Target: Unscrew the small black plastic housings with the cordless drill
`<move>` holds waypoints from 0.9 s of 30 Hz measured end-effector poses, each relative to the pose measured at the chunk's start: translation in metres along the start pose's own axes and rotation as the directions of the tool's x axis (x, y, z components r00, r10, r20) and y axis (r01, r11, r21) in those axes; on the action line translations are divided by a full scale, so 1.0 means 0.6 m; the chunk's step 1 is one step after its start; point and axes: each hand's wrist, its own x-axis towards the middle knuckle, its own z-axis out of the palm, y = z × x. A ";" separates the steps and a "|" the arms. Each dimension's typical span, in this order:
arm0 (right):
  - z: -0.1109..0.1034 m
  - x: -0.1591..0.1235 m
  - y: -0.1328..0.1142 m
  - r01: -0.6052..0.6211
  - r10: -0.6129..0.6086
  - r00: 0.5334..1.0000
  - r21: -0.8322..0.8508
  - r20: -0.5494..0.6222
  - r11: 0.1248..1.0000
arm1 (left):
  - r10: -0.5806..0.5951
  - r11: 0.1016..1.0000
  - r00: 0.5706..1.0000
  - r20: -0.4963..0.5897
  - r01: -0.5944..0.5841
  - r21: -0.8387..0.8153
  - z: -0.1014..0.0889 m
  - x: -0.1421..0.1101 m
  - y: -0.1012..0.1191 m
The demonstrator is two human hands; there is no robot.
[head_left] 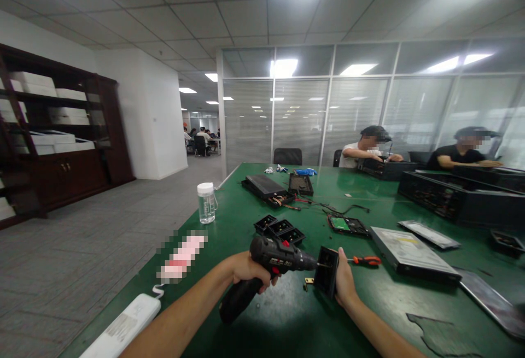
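My left hand (250, 271) is wrapped around the grip of a black cordless drill (283, 257) with red accents. The drill points right, its thin bit reaching into a small black box-like plastic part (325, 273). That part is held upright, open side toward the drill, by my right hand (344, 281), whose fingers are mostly hidden behind it. A small brass-coloured metal piece (309, 281) shows just left of the part's lower edge. Several similar black plastic parts (280, 228) lie on the table beyond the drill. An orange-handled screwdriver (367, 261) lies just right of my right hand.
On the green table (229, 314) stand a clear bottle (206, 205) and a white power strip (123, 325). A hard drive (348, 224), optical drive (412, 254), black power supply (266, 188) with cables and computer case (463, 197) lie around. Two people work across the table.
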 end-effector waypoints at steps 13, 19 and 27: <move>-0.003 0.004 0.003 -0.002 0.002 1.000 0.010 0.006 1.000 | -0.020 0.999 1.000 -0.023 0.021 0.030 -0.001 0.001 -0.002; -0.005 0.006 0.006 -0.009 0.009 1.000 -0.004 0.014 1.000 | -0.026 1.000 1.000 0.004 0.026 0.012 -0.002 0.001 -0.001; -0.003 0.005 0.005 0.009 -0.009 1.000 -0.001 0.002 1.000 | -0.022 1.000 1.000 -0.015 0.022 0.009 0.001 0.001 0.001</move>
